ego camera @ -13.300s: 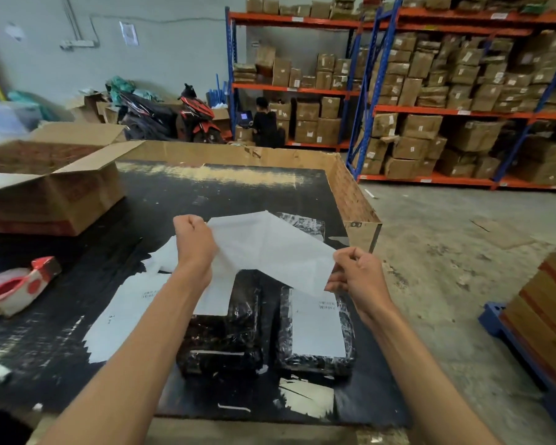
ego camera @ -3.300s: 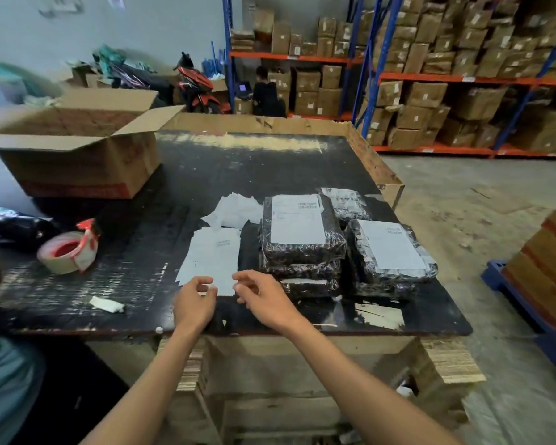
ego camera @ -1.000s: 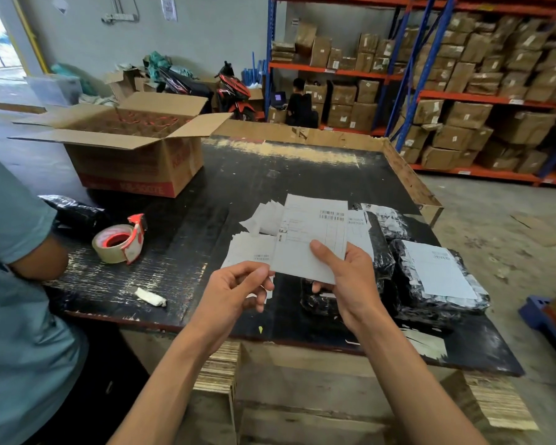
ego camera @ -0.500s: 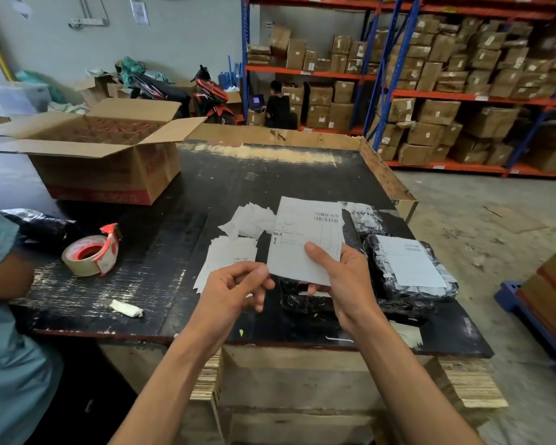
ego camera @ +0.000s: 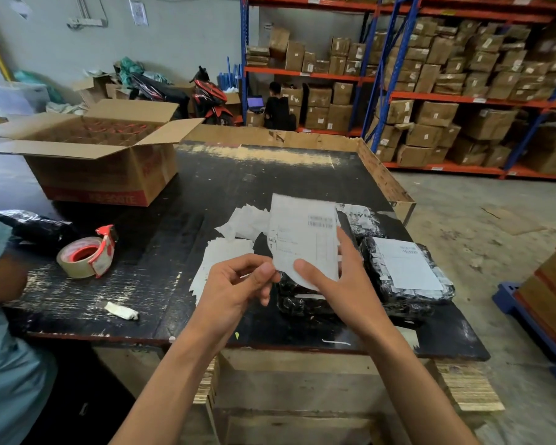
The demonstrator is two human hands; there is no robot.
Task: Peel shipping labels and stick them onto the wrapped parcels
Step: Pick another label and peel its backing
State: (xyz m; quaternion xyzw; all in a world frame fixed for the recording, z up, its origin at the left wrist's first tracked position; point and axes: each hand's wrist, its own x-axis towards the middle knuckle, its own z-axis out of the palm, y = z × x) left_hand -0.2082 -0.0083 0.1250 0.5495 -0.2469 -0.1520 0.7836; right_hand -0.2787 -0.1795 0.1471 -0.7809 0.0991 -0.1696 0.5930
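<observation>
My right hand (ego camera: 341, 284) holds a white shipping label (ego camera: 302, 232) upright above the black table (ego camera: 206, 187), thumb in front and fingers behind it. My left hand (ego camera: 238, 284) pinches the label's lower left corner. Behind the label a stack of black wrapped parcels (ego camera: 302, 303) is partly hidden. To the right lies a black wrapped parcel (ego camera: 405, 271) with a white label stuck on top. Another wrapped parcel (ego camera: 363, 220) lies further back. A pile of loose labels (ego camera: 219, 255) and crumpled backing papers (ego camera: 244, 220) sit left of the parcels.
A tape dispenser (ego camera: 87, 255) and an open cardboard box (ego camera: 103, 155) stand on the left. A person in a blue shirt (ego camera: 4, 348) is at the left edge, next to a black bag (ego camera: 32, 226). A paper scrap (ego camera: 121, 311) lies near the front edge. Shelves of boxes (ego camera: 446, 91) stand behind.
My left hand has moved up to the label's lower left corner and pinches it. My right hand still holds the label up.
</observation>
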